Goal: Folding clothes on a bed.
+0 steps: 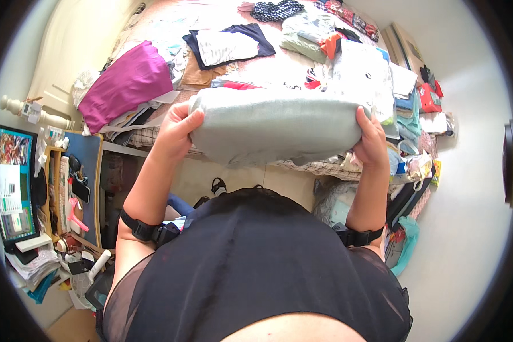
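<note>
A pale grey-green cloth (278, 126), folded into a wide band, is stretched level between my two hands. My left hand (180, 130) grips its left end, the thumb lying on top. At the right end my right hand (370, 139) pinches the fabric in the same way. The cloth hangs in front of the near side of the bed (278, 42) and hides part of it. Beyond the cloth, a white garment (228, 46) rests on a dark navy one (256, 36). The fingers under the cloth are mostly hidden.
A magenta cloth (130, 85) covers a pile at the bed's left. White garments (359, 68) and stacked clothes (406, 113) line the right side. The desk (85, 171) at left carries a phone (81, 190) and a monitor (15, 184). Bags (335, 201) stand below the bed's edge.
</note>
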A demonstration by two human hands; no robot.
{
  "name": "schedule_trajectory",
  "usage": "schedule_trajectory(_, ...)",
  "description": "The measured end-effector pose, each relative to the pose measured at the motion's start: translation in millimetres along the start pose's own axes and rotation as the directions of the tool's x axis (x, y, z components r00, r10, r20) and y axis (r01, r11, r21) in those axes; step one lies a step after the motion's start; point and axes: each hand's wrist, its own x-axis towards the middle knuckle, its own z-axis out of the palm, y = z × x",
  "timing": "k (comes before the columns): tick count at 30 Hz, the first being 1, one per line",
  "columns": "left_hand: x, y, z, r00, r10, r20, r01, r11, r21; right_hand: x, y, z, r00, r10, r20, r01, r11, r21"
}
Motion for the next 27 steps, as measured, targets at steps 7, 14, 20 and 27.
schedule_trajectory(7, 16, 46, 34, 0.988, 0.156, -0.02, -0.122, 0.841, 0.527, 26, -27, 4, 0.973, -0.077, -0.216, 0.023, 0.97, -0.243)
schedule_trajectory(14, 41, 52, 50, 0.971, 0.202, -0.124, -0.146, 0.923, 0.357, 18, 17, -3, 0.999, 0.007, -0.032, -0.011, 0.99, -0.141)
schedule_trajectory(20, 39, 56, 43, 0.958, 0.051, -0.282, 0.035, 0.956, 0.291, 16, 0, -1, 0.993, 0.016, -0.118, -0.05, 0.956, -0.29)
schedule_trajectory(27, -40, -26, -5, 0.718, -0.595, -0.36, 0.695, 0.629, 0.348, -52, 67, -16, 0.824, 0.566, 0.022, -0.48, 0.718, -0.504)
